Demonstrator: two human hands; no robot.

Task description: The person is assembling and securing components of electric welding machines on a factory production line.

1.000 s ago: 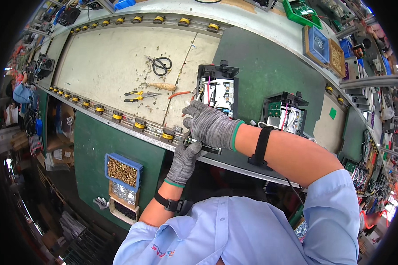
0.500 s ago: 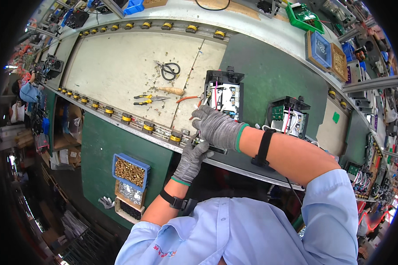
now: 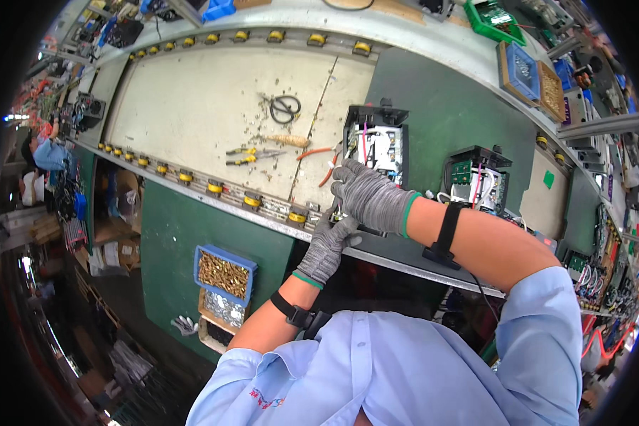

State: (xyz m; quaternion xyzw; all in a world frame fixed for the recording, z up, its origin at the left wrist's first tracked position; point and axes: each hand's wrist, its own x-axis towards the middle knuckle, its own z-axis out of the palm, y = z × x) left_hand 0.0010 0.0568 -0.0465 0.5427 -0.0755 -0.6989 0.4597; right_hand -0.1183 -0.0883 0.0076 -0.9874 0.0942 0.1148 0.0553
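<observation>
A black-framed electronic unit with white wiring and a pink wire [image 3: 378, 145] stands on the line in front of me. Over its near left corner my right hand [image 3: 373, 197], in a grey knit glove, is closed with the fingertips together. Just below it my left hand [image 3: 326, 248], gloved alike, has its fingers curled at the unit's near end, the thumb toward the right. What either hand grips is hidden behind the gloves. Orange-handled pliers [image 3: 315, 152] lie against the unit's left side, next to my right fingertips; their head is partly hidden.
Left on the worktop lie black-handled scissors [image 3: 284, 108], yellow-handled pliers [image 3: 246, 155], a tan tapered piece [image 3: 290, 140] and scattered small parts. A second unit [image 3: 476, 181] stands right. Bins of brass-coloured fasteners [image 3: 224, 275] and silver parts [image 3: 222, 307] sit near left. Rollers [image 3: 252, 201] edge the line.
The whole view has shifted, so the scene sits a little farther right. Both hands stay at the unit's near left corner, with only slight finger movement.
</observation>
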